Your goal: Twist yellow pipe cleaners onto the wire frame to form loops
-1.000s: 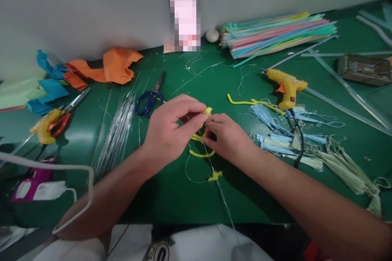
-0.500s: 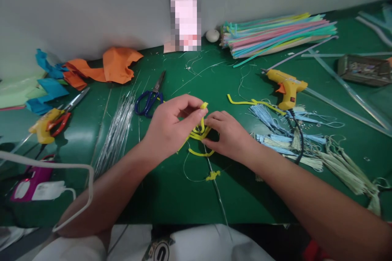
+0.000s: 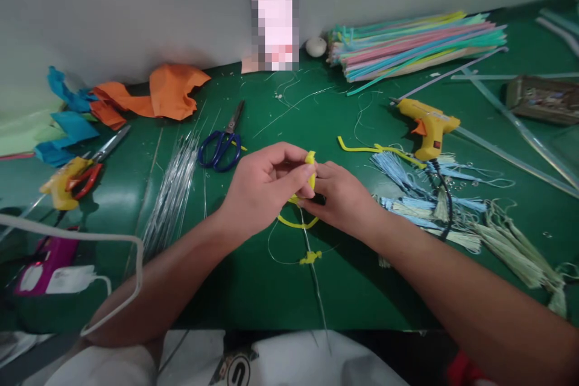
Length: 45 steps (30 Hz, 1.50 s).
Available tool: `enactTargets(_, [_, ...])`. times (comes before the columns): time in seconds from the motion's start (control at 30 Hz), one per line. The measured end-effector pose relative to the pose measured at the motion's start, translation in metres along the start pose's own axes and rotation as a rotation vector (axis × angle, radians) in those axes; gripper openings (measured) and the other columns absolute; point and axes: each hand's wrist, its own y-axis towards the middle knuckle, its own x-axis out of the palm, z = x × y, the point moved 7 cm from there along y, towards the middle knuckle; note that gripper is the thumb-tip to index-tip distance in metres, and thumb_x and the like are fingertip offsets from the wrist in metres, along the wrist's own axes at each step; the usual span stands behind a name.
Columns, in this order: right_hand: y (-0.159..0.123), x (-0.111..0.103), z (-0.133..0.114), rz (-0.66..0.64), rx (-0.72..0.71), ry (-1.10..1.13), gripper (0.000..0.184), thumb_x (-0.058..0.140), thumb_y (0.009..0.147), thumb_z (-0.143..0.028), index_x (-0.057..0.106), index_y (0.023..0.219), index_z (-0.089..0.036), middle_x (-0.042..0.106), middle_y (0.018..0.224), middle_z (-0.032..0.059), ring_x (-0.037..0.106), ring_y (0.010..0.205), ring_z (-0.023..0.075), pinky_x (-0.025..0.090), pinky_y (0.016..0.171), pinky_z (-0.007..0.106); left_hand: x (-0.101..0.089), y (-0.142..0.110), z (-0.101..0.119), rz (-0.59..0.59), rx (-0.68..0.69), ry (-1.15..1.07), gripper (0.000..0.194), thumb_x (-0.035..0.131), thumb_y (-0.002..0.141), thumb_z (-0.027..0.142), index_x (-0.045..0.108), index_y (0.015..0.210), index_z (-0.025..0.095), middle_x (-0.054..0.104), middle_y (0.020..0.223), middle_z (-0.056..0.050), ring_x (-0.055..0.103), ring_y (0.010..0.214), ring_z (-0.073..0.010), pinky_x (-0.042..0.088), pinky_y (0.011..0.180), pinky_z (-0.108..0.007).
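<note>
Between thumb and fingers, my left hand [image 3: 266,184] pinches a yellow pipe cleaner [image 3: 311,176] whose folded end sticks up above the fingertips. My right hand [image 3: 346,196] is closed against it from the right, its fingers curled round the lower part of the same yellow work. Below the hands hangs a curved yellow loop [image 3: 296,225]. A thin wire [image 3: 320,295] runs down from there toward my lap, with a small knotted yellow piece [image 3: 310,257] on it. My fingers hide much of the bent yellow shape.
Blue-handled scissors [image 3: 220,148] and a bundle of silver wires [image 3: 169,196] lie to the left. At right are a yellow glue gun [image 3: 427,123], a loose yellow pipe cleaner [image 3: 380,149] and blue tassels [image 3: 393,172]. Coloured pipe cleaners [image 3: 416,48] are stacked behind; a white cable [image 3: 138,265] crosses my left forearm.
My left hand has shifted slightly right with the yellow end, closer to my right hand. The fingers now cover more of the bent yellow shape. The view has tilted slightly.
</note>
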Motion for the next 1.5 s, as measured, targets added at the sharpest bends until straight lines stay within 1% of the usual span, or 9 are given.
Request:
enactTargets(0.23, [0.001,-0.002,0.004,-0.006,0.020,0.033,0.013,0.057,0.092,-0.020,0.065,0.083,-0.016,0.068,0.086,0.0095,0.056,0.081,0.0219,0.044,0.073,0.035,-0.001,0.003,-0.002,0.028,0.079,-0.059,0.005,0.066,0.083,0.019,0.067,0.088,0.017,0.072,0.079,-0.001,0.070,0.067,-0.0120,0.060,0.068,-0.026])
enactTargets(0.4, [0.000,0.001,0.010,-0.040,0.085,0.092,0.007,0.065,0.085,-0.016,0.064,0.079,-0.017,0.068,0.089,0.0093,0.060,0.086,0.0229,0.047,0.074,0.034,-0.021,0.016,-0.011,0.049,0.159,0.162,0.018,0.060,0.081,0.016,0.069,0.097,0.017,0.074,0.101,-0.005,0.070,0.077,-0.0136,0.059,0.072,-0.028])
enactTargets(0.47, [0.001,0.001,0.013,-0.039,0.118,0.106,0.006,0.068,0.084,-0.016,0.064,0.080,-0.017,0.068,0.091,0.0093,0.061,0.086,0.0226,0.048,0.075,0.034,-0.026,0.022,-0.019,-0.014,0.118,0.399,0.024,0.061,0.074,0.012,0.071,0.096,0.016,0.074,0.098,-0.005,0.069,0.085,-0.0163,0.056,0.073,-0.027])
enactTargets(0.57, [0.001,0.002,0.016,-0.041,0.148,0.100,0.005,0.070,0.082,-0.015,0.066,0.082,-0.018,0.069,0.093,0.0092,0.061,0.087,0.0226,0.049,0.077,0.034,-0.025,0.025,-0.035,-0.191,-0.019,0.579,0.022,0.062,0.072,0.012,0.074,0.090,0.015,0.075,0.091,-0.005,0.066,0.074,-0.0154,0.052,0.066,-0.027])
enactTargets(0.73, [0.002,0.003,0.016,-0.050,0.161,0.107,0.003,0.069,0.083,-0.016,0.067,0.082,-0.019,0.069,0.090,0.0083,0.062,0.085,0.0222,0.049,0.075,0.034,-0.013,0.021,-0.040,-0.282,-0.042,0.497,0.009,0.067,0.078,0.021,0.074,0.080,0.017,0.076,0.087,-0.005,0.068,0.081,-0.0185,0.053,0.072,-0.029])
enactTargets(0.9, [0.002,0.004,0.015,-0.076,0.169,0.091,0.007,0.067,0.083,-0.015,0.066,0.077,-0.019,0.067,0.087,0.0071,0.060,0.087,0.0222,0.048,0.076,0.033,-0.004,0.020,-0.051,-0.183,-0.054,0.448,0.010,0.067,0.079,0.022,0.072,0.086,0.017,0.076,0.087,-0.004,0.069,0.078,-0.0168,0.054,0.075,-0.030])
enactTargets(1.07, [0.002,0.003,0.013,-0.053,0.150,0.086,0.007,0.067,0.084,-0.016,0.068,0.077,-0.019,0.067,0.085,0.0069,0.060,0.087,0.0217,0.047,0.075,0.032,0.004,0.020,-0.052,-0.211,-0.023,0.357,0.006,0.064,0.080,0.019,0.066,0.085,0.017,0.072,0.081,-0.002,0.066,0.073,-0.0134,0.054,0.072,-0.026])
enactTargets(1.37, [0.001,0.004,0.013,-0.041,0.126,0.085,0.009,0.063,0.086,-0.016,0.069,0.080,-0.017,0.067,0.088,0.0091,0.062,0.086,0.0224,0.047,0.073,0.033,0.004,0.014,-0.037,-0.362,0.088,0.514,0.015,0.066,0.080,0.026,0.063,0.092,0.017,0.070,0.089,-0.005,0.066,0.078,-0.0162,0.053,0.071,-0.029])
enactTargets(1.5, [0.002,0.004,0.014,-0.058,0.150,0.114,0.008,0.062,0.086,-0.017,0.067,0.081,-0.017,0.066,0.088,0.0095,0.063,0.088,0.0227,0.049,0.075,0.034,0.007,0.014,-0.036,-0.347,0.120,0.604,0.015,0.066,0.083,0.029,0.065,0.092,0.017,0.070,0.090,-0.005,0.065,0.078,-0.0173,0.052,0.070,-0.030])
